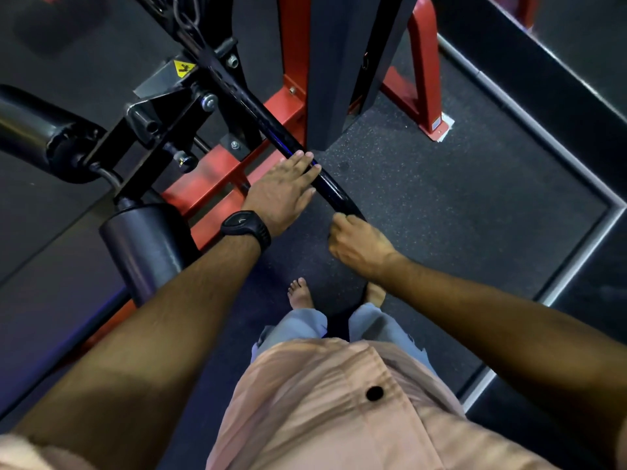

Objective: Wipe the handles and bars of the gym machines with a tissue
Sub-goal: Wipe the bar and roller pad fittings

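Just above the middle of the view, a black bar (334,191) of the gym machine slants from eleven o'clock down toward five o'clock, passing over the red frame (217,171) and the speckled floor (458,198). The person's left hand (281,195), a dark watch (246,227) on its wrist, lies on the bar from the eight o'clock side, its fingers (305,164) straight and flat across it, gripping nothing. The right hand (356,244) sits at the bar's lower end, its fingers (339,228) curled round that end. No tissue shows plainly, and whether one is bunched inside that grip cannot be told. The step in hand looks like wiping this bar, the left hand steadying while the right works the end. The next move likely calls for sliding the closed hand up the bar toward eleven o'clock under even pressure, with the left hand lifting out of its way.
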